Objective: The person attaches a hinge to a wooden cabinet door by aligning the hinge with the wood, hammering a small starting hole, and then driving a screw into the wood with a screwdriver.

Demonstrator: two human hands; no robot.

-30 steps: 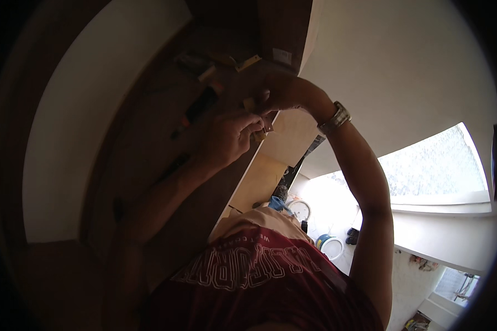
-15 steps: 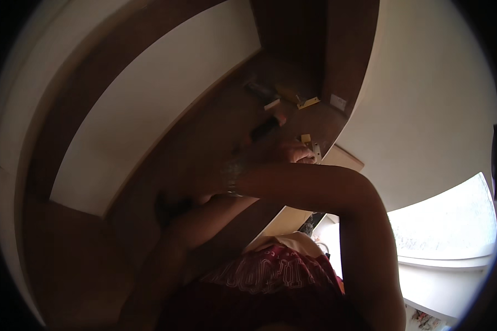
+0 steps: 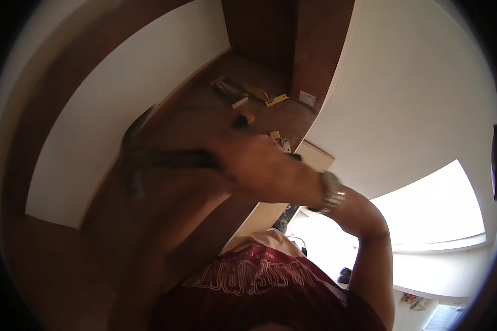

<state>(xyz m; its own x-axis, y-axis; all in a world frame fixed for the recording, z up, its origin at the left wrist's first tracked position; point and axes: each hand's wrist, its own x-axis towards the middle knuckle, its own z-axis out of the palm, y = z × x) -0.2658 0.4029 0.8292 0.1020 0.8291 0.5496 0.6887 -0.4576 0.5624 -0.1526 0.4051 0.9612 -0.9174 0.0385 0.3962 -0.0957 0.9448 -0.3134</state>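
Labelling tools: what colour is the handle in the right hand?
The handle looks near-black, though blurred; head view.

Your fisheye camera rides on your head and looks down past your red shirt (image 3: 259, 300), near, to the brown counter (image 3: 290, 118), far. Your right hand (image 3: 262, 168) sits mid-view, above the counter, and the wide angle reaches a white panel (image 3: 121, 94) left and a bright opening (image 3: 439, 215) right.

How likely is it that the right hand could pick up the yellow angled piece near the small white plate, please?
Probably not now: the right hand appears closed around a dark, hammer-like tool, though the yellow angled piece looks uncovered.
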